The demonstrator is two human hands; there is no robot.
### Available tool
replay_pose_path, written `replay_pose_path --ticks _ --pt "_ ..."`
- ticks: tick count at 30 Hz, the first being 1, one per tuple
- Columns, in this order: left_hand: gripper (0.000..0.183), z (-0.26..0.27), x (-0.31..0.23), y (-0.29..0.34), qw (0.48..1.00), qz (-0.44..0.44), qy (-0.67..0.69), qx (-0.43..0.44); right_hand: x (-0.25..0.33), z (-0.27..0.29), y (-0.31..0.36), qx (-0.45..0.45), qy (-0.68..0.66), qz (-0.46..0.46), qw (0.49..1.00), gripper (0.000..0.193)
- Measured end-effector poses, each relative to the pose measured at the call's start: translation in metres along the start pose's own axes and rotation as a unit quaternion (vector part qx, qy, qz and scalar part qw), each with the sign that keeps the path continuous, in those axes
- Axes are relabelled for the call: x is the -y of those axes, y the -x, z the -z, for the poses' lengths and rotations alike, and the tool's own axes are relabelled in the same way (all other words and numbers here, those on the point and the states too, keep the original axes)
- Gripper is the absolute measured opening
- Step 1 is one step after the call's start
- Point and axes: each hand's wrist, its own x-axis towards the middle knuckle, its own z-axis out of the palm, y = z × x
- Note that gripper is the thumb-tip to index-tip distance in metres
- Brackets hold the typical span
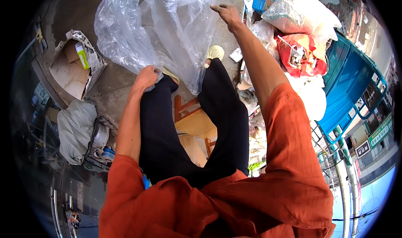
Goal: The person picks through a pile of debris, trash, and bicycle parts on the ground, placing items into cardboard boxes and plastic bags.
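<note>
A large clear plastic sheet [171,28], crumpled and shiny, spreads over the ground in front of me and hangs down between my knees. Near my left knee, my left hand [147,76] is closed on the lower left edge of that sheet. My right hand [228,16] reaches far forward, fingers stretched out and apart from a grip, its fingertips at the sheet's right edge. Whether they touch the plastic I cannot tell. Part of the sheet's far end runs out of the top of the picture.
A cardboard box [67,76] lies tipped at the left, with a grey cloth bundle [76,129] below it. Stuffed white sacks [299,14] and a red bag [301,55] crowd the right, beside a blue-green metal cart [345,83]. A wooden stool [196,122] shows between my legs.
</note>
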Motion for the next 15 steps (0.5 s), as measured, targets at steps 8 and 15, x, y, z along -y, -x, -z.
replay_pose_path --ticks 8,15 --pt "0.028 0.017 -0.014 -0.036 0.959 -0.052 -0.202 0.192 0.037 -0.018 -0.123 -0.110 0.004 0.012 0.994 0.054" --pt "0.039 0.085 0.006 -0.024 0.981 -0.029 -0.188 0.036 0.090 -0.040 -0.178 0.146 0.242 0.097 0.954 0.025"
